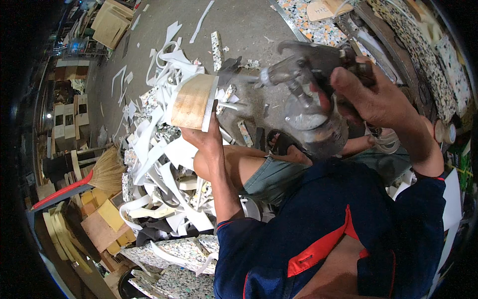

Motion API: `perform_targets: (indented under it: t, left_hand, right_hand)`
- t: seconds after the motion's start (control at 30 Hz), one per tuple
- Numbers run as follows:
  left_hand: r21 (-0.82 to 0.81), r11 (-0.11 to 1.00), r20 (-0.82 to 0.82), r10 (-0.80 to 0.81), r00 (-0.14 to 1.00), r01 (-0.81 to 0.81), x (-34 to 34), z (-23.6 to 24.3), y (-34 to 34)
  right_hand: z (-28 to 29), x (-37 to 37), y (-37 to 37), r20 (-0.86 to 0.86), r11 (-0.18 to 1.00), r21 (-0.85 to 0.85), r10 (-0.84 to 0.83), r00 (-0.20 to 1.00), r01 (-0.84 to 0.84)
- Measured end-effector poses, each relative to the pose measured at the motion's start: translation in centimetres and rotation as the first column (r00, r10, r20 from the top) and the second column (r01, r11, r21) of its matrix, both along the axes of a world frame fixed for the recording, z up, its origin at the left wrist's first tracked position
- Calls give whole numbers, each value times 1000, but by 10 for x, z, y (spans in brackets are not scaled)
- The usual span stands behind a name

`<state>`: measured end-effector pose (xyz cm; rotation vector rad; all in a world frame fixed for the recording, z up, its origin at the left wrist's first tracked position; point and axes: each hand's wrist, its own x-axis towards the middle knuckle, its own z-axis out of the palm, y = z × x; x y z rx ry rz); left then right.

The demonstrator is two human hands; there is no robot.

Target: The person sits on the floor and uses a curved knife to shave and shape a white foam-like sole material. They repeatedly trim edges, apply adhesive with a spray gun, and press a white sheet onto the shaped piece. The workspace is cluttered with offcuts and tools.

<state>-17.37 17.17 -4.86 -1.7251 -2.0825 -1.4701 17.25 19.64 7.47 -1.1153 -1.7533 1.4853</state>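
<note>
My left hand (205, 138) is closed around the lower edge of a curved wooden panel (189, 105), holding it up over the floor. A strip of white foam (210, 102) runs along the panel's right side. In my right hand (366, 97) is a metal spray gun (284, 71), its nozzle pointing left at the panel. A pale streak shows in the air between nozzle and panel. Beneath the gun hangs a cloudy, see-through cup (311, 119), slightly blurred. My right fingers wrap the gun's grip and are partly hidden behind the thumb.
White foam offcuts (172, 164) lie heaped below and left of the panel. A straw broom (107, 169) with a red edge rests at the left, by yellow foam pieces (112, 214). Speckled foam slabs (174, 251) lie near me, with more speckled foam (423, 55) at the far right.
</note>
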Motion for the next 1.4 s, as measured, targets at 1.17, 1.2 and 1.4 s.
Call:
perform_targets:
  t: [1.17, 1.2, 1.4]
  left_hand:
    - [-349, 706, 753, -180, 633, 616, 75, -42, 52]
    - [-331, 730, 758, -172, 630, 598, 69, -46, 52]
    - [-119, 767, 939, -119, 322, 630, 110, -60, 66]
  right_hand:
    - [-418, 178, 23, 222, 231, 199, -957, 185, 953]
    - [-408, 173, 19, 193, 301, 94, -941, 279, 949]
    - [-415, 207, -9, 630, 273, -136, -718, 296, 952]
